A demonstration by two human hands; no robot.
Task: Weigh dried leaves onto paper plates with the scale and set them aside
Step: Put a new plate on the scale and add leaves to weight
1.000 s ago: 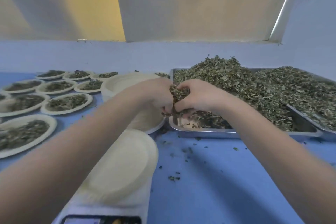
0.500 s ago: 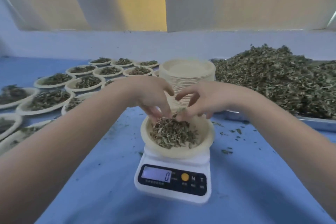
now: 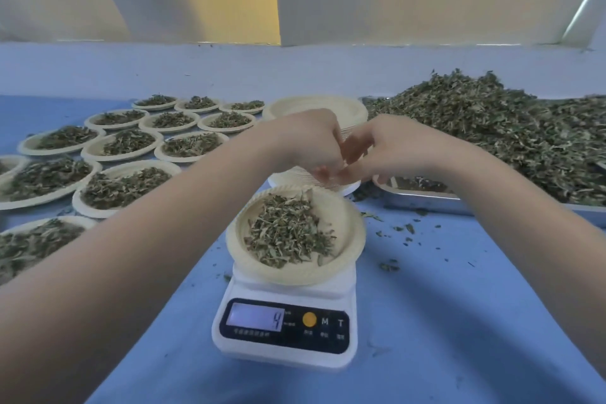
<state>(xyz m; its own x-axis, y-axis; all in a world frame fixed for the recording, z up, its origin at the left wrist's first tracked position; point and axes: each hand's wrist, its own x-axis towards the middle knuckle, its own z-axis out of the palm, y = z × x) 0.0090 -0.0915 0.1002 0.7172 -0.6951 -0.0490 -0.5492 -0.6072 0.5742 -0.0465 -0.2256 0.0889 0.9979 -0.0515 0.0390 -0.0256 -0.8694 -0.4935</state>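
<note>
A paper plate (image 3: 352, 233) with a small heap of dried leaves (image 3: 288, 233) sits on the white digital scale (image 3: 284, 331), whose display reads 4. My left hand (image 3: 306, 144) and my right hand (image 3: 385, 147) hover just above the plate's far rim. Their loosely curled fingertips touch each other, and I see no leaves in them. Behind my hands stands a stack of empty paper plates (image 3: 324, 106).
A metal tray (image 3: 426, 199) heaped with dried leaves (image 3: 492, 131) fills the right back. Several filled paper plates (image 3: 126, 187) cover the blue table (image 3: 459, 321) on the left. Leaf crumbs (image 3: 406, 229) lie scattered right of the scale.
My hands carried a clump of leaves from the tray to the plate on the scale, dropped it and rose slightly. The display went from 0 to 4.
</note>
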